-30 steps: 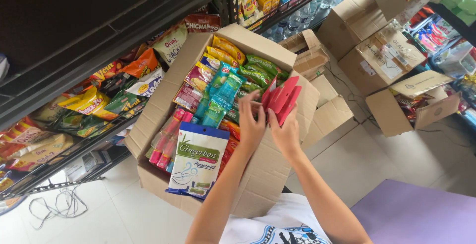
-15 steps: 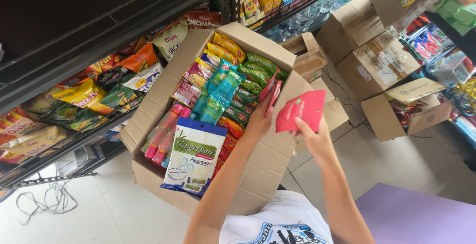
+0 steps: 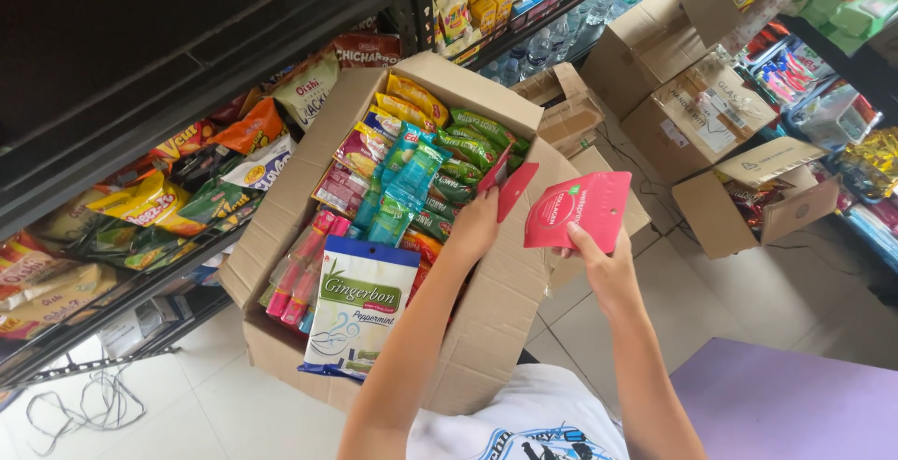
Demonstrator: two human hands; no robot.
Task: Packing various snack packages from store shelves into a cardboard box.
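- Head view: You stood over a large open cardboard box [image 3: 486, 329] on the white tiled floor [image 3: 234, 413], beside a dark metal shelf [image 3: 187, 67] stocked with snack bags.
- Your right hand [image 3: 603, 268] was closed on the lower edge of a flat red pouch [image 3: 578, 209], thumb in front and fingers behind, and held it up clear of the box, over the right wall.
- Your left hand [image 3: 475, 226] was pinched on a second red pouch [image 3: 513, 189], which stood on edge at the right side of the box, just beside green snack packets [image 3: 472, 147].
- The two hands were apart, each with its own pouch.
- Inside the box, teal packets [image 3: 402, 184] lay down the middle, yellow packets [image 3: 412, 100] at the far end, and pink tubes [image 3: 299, 268] on the left; a white-and-blue candy bag [image 3: 360, 306] lay over the near end.
- More open cartons [image 3: 711, 114] stood on the floor to the right, and a purple mat [image 3: 795, 404] showed at the lower right.
- As a judgement: the thin pouches looked likely to slip or fan out, so you did well to grip each near an edge, keep the lifted one flat and facing you, and steady the ones left in the box so the row did not topple.
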